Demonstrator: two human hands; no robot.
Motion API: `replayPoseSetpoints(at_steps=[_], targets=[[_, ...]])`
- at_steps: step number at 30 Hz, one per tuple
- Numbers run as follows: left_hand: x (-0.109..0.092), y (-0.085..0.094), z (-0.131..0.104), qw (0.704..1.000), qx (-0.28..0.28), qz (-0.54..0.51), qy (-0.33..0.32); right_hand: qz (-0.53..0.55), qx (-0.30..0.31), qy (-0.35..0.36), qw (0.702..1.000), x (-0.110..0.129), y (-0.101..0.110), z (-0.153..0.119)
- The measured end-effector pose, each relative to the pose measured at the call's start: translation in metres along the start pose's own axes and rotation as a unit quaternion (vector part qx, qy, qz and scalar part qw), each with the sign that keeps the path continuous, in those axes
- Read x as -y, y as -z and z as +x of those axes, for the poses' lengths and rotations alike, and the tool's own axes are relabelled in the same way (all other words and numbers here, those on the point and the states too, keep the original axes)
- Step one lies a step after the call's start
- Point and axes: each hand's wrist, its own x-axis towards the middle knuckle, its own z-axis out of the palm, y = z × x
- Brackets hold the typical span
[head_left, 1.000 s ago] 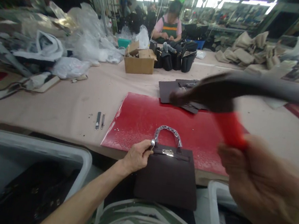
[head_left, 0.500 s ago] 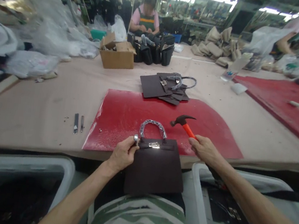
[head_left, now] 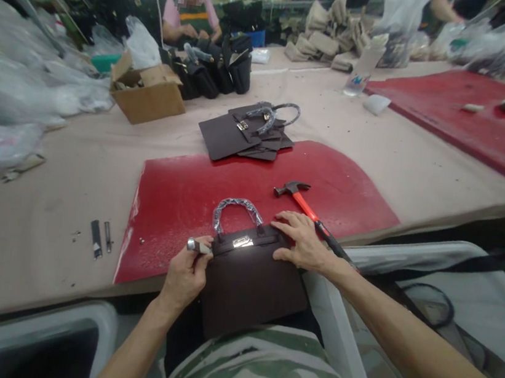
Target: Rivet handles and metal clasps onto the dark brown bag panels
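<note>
A dark brown handbag panel (head_left: 251, 288) with a wrapped handle and a silver clasp (head_left: 243, 242) lies over the table's front edge, its lower part towards my lap. At its upper left corner, my left hand (head_left: 188, 273) is closed on a short metal punch (head_left: 198, 246), whose round silver end shows above the fingers. My right hand (head_left: 304, 242) rests with fingers spread on the panel's upper right corner. Just beyond that hand, a claw hammer (head_left: 306, 207) with an orange and black handle lies on the red mat (head_left: 178, 185), out of my grasp.
More brown panels (head_left: 229, 136) are stacked behind the mat. Two small tools (head_left: 97, 240) lie to the left. Further back are a cardboard box (head_left: 148, 98), black bags (head_left: 224, 67), a plastic bottle (head_left: 361, 67) and a seated person (head_left: 191, 17). White bins (head_left: 108, 325) stand below the table edge.
My right hand has let go of the hammer, which now lies on the mat, and has moved onto the panel's right corner. The left hand still holds the punch. The view has turned right.
</note>
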Motion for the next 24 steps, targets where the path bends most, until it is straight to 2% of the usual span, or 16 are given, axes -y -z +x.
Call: replayPoseSetpoints(at_steps=[4, 18, 22, 24], targets=[[0.0, 0.001, -0.001, 1.0, -0.003, 0.013, -0.011, 0.022, -0.027, -0.017, 0.999, 0.002, -0.006, -0.002], [-0.002, 0.007, 0.001, 1.0, 0.016, 0.01, -0.01, 0.002, -0.02, -0.021, 1.0, 0.012, -0.005, -0.007], [0.0, 0.007, -0.003, 1.0, 0.016, 0.015, 0.022, -0.013, -0.027, -0.027, 0.999, 0.012, -0.005, -0.007], [-0.002, 0.007, -0.003, 0.997, -0.028, -0.022, 0.072, -0.02, -0.031, -0.038, 0.999, 0.012, -0.005, -0.008]])
